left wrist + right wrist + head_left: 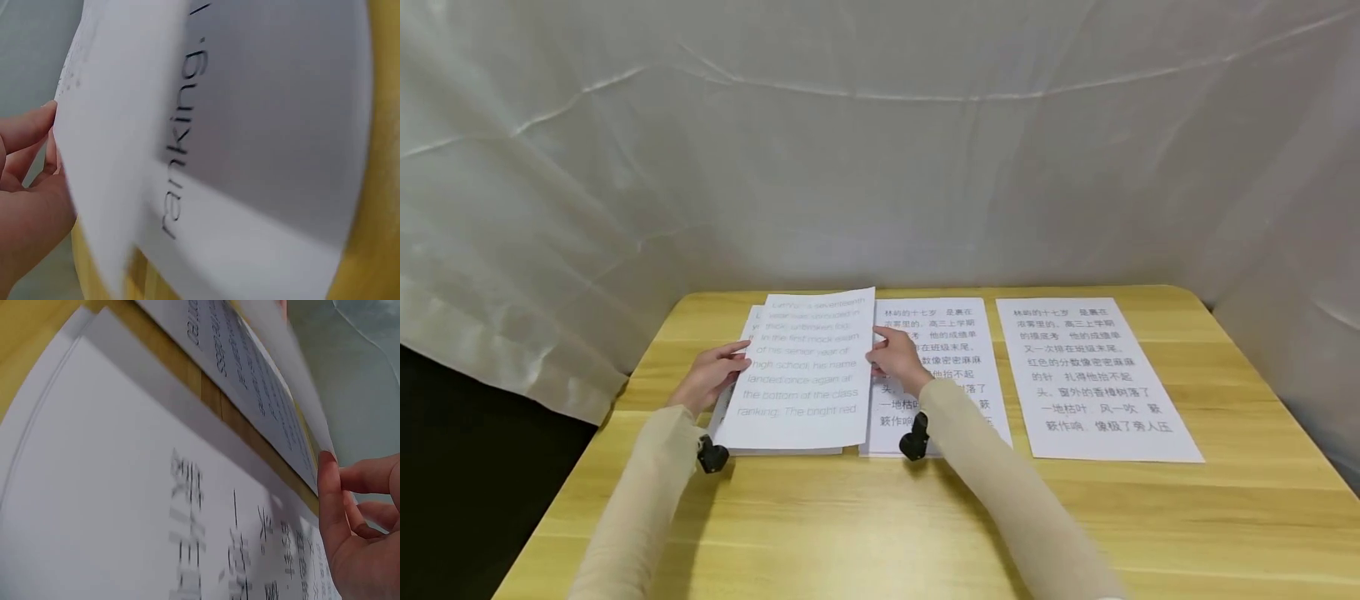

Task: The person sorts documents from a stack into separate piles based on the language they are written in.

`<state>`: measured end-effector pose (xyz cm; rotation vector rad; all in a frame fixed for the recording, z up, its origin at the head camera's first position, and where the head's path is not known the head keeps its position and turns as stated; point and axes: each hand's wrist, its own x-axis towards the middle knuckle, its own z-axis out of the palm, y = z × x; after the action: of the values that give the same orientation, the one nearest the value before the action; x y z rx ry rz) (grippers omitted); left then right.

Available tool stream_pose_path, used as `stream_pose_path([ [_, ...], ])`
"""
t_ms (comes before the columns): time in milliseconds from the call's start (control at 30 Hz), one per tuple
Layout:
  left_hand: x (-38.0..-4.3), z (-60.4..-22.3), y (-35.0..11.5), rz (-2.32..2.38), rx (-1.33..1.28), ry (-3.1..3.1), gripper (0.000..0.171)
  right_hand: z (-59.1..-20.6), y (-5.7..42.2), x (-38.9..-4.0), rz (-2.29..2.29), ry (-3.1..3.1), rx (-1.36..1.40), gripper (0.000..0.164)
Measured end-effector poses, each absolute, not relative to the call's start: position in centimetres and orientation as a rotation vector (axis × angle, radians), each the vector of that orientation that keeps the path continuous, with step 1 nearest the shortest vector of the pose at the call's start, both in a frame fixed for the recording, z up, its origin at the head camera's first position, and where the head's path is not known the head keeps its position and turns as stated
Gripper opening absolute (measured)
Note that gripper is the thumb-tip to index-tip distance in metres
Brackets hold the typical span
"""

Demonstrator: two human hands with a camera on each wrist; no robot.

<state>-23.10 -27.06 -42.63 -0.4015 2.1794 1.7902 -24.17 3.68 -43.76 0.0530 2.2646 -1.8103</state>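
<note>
Pinching the opposite side edges of a printed English-text sheet [805, 375], the left hand [707, 375] and the right hand [897, 358] are holding it between them, raised above the counter [805, 517]. Another English-text page [281, 125] is lying beneath it, mostly hidden in the head view. Just beside, under the right hand and forearm, a stack of Chinese-text sheets [951, 375] is resting, two layered edges showing in the right wrist view. Farther right, a separate Chinese-text page [1097, 383] is lying flat, and a pale curtain [880, 192] is hanging behind everything
</note>
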Motion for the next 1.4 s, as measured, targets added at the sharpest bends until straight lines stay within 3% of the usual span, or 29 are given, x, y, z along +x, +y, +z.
stream_pose_path([
  [400, -22.7, -42.8, -29.4, 1.81, -0.364, 2.224, 0.054, -43.8, 0.9, -24.4, -1.815, 2.244, 0.032, 0.062],
  [1400, -22.9, -42.8, -30.2, 1.656, -0.449, 2.291, 0.052, -43.8, -0.2, -24.2, -1.646, 2.316, -0.028, 0.059],
])
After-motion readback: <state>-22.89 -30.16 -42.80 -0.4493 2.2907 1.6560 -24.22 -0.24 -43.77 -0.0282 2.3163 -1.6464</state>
